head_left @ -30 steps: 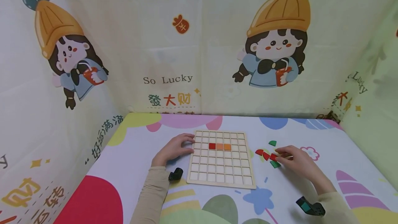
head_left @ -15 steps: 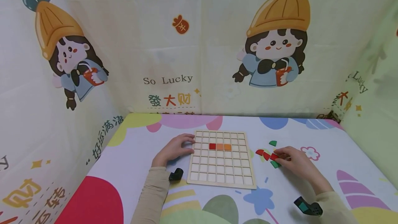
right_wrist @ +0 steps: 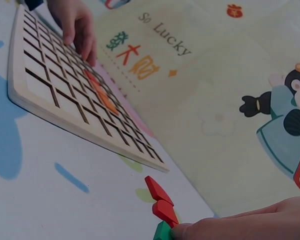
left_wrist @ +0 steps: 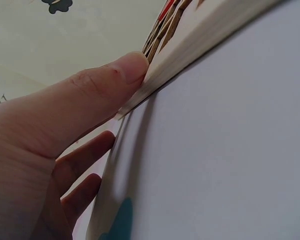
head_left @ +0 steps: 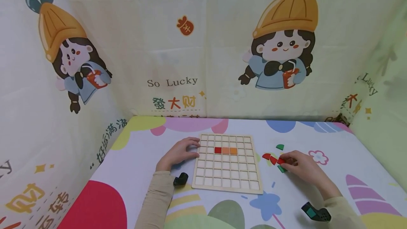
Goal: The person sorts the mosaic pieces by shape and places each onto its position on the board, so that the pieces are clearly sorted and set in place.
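Head view: two green pieces (head_left: 280,147) seen; right wrist: one. Red piece (head_left: 280,160) pinched by right hand (head_left: 302,168); board (head_left: 226,189) touched by spread left hand (head_left: 178,152).

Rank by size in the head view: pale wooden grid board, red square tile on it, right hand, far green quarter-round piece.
Largest: grid board
Next: right hand
Smallest, roughly alike: red square tile, far green piece

A hand could pass along the narrow strip of white, colourfully printed tabletop (head_left: 259,140) between the pale wooden grid board (head_left: 227,174) and the row of small flat red pieces (head_left: 273,160). The left hand (head_left: 178,152) blocks the board's left edge; the right hand (head_left: 299,166), pinching the row's near end, bars approach from the right.
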The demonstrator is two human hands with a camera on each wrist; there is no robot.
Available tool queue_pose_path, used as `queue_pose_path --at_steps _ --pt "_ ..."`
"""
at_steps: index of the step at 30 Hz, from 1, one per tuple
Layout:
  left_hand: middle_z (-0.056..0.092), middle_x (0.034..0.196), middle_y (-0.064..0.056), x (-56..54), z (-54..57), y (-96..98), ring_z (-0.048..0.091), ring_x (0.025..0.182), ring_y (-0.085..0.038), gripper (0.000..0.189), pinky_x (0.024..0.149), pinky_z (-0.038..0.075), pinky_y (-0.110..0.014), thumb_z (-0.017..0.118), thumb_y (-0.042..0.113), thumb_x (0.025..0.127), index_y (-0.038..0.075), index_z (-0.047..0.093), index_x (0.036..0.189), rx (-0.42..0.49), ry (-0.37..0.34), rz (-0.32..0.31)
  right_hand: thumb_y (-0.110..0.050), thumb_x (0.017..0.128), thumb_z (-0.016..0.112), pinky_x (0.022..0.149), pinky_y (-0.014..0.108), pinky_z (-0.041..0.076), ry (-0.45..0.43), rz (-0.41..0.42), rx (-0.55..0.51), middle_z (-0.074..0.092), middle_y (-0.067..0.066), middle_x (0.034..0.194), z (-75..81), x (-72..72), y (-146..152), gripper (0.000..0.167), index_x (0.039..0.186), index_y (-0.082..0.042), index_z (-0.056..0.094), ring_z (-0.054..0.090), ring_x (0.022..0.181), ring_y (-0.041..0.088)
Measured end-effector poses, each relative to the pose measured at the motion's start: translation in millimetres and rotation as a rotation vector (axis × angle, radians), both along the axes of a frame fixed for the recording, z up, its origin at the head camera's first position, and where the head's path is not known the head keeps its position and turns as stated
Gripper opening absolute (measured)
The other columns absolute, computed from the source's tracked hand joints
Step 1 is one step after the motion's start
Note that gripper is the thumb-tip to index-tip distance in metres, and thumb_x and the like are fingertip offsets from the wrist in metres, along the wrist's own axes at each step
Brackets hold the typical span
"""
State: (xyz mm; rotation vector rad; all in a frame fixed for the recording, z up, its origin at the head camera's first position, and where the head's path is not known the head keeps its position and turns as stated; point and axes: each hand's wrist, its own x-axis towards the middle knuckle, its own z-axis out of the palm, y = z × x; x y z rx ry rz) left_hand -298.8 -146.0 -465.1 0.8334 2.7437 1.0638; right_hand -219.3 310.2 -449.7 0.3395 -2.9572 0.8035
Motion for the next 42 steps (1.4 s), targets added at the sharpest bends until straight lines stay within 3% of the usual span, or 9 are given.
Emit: queue_pose_path --at_steps 25,37,42 --pt "0.053 0.141 -0.002 0.0 -0.3 -0.3 0.043 0.135 -0.023 0.038 0.113 0.034 -0.041 0.077 0.025 0.085 0.01 0.069 0.119 -0.005 0.0 0.001 -0.008 0.083 0.076 0.073 0.033 0.055 0.028 -0.008 -0.014 0.068 0.007 0.1 -2.4 -0.5 -2.7 0.024 0.107 -0.003 0.072 0.062 0.085 0.02" --pt "0.053 0.141 -0.002 0.3 -1.4 -0.3 0.043 0.135 -0.023 0.038 0.113 0.034 -0.042 0.077 0.025 0.085 0.011 0.069 0.118 0.002 -0.013 0.003 -0.005 0.084 0.074 0.076 0.047 0.057 0.063 -0.027 -0.005 0.065 0.019 0.104 -3.9 -1.9 3.5 0.028 0.111 0.003 0.069 0.062 0.089 0.031" --pt "0.053 0.141 -0.001 -1.0 -2.5 -0.3 0.043 0.135 -0.023 0.038 0.113 0.034 -0.041 0.077 0.026 0.085 0.011 0.068 0.119 -0.008 0.001 -0.003 -0.008 0.083 0.076 0.072 0.04 0.055 0.072 -0.029 0.01 0.064 0.016 0.102 -4.6 -1.5 4.8 0.03 0.111 0.002 0.07 0.059 0.085 0.025"
